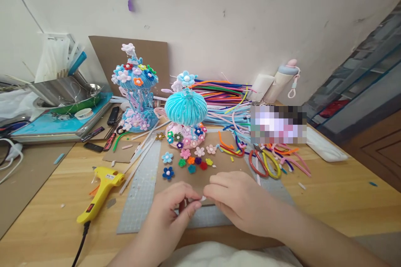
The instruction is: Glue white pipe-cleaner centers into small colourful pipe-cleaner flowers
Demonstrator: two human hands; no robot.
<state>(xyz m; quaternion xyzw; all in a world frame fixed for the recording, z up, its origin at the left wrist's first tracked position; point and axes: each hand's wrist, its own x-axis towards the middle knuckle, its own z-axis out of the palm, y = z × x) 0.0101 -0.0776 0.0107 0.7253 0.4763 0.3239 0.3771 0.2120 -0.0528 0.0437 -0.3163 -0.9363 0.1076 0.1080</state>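
Note:
My left hand [172, 212] and my right hand [241, 204] meet low in the middle, over a brown cardboard sheet [225, 167] on a grey cutting mat [140, 192]. Both pinch a tiny pale piece [203, 198] between their fingertips; I cannot make out what it is. Just beyond them lie several small pipe-cleaner flowers [188, 162] in blue, pink, green, red and purple. Behind the flowers stands a turquoise fuzzy dome ornament [186, 108] on a flowered pink base. A taller blue flowered ornament [136, 87] stands to its left.
A yellow glue gun [100, 192] with a black cord lies left of the mat. Loose coloured pipe cleaners [225, 96] pile up at the back, bent ones [269, 162] lie to the right. A metal bowl [65, 91] on a blue board sits far left, a bottle [283, 79] leans on the wall.

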